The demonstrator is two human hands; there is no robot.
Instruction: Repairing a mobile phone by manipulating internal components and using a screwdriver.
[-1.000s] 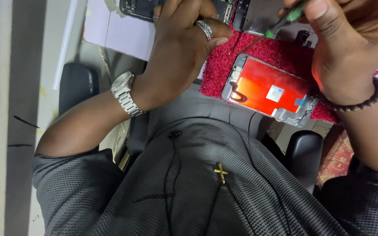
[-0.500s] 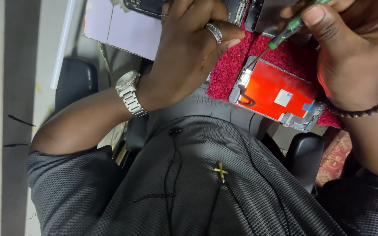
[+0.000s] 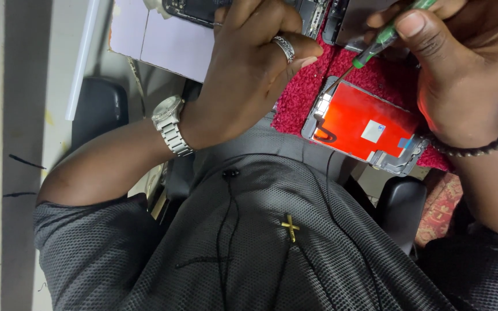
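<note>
Screwdriver (image 3: 388, 35): thin tool with a green handle and a dark shaft, gripped between thumb and fingers of the right hand (image 3: 462, 75); it slants down to the left, its tip just above the upper left corner of the screen panel.
Right hand: clenched round the screwdriver handle, thumb pressed along it, a dark bead bracelet (image 3: 479, 147) on the wrist.
Left hand (image 3: 249, 75): curled, knuckles up, pressing down on the dark opened phone (image 3: 203, 10) at the top edge; a silver ring (image 3: 284, 47) on one finger, a metal wristwatch (image 3: 168, 124) on the wrist. What the fingertips pinch cannot be made out.
Screen panel (image 3: 364, 124): detached phone display lying back side up, glowing orange-red, with a small white square label; it lies on the red mat (image 3: 306, 92), below the screwdriver and between the two hands, just beside the right wrist.
Second phone body (image 3: 353, 23): grey, at the top, partly behind the right hand.
Pale sheet (image 3: 162, 43): under the opened phone, left of the mat.
Clothing: grey mesh shirt (image 3: 260, 259) with a small gold cross (image 3: 290, 226).
</note>
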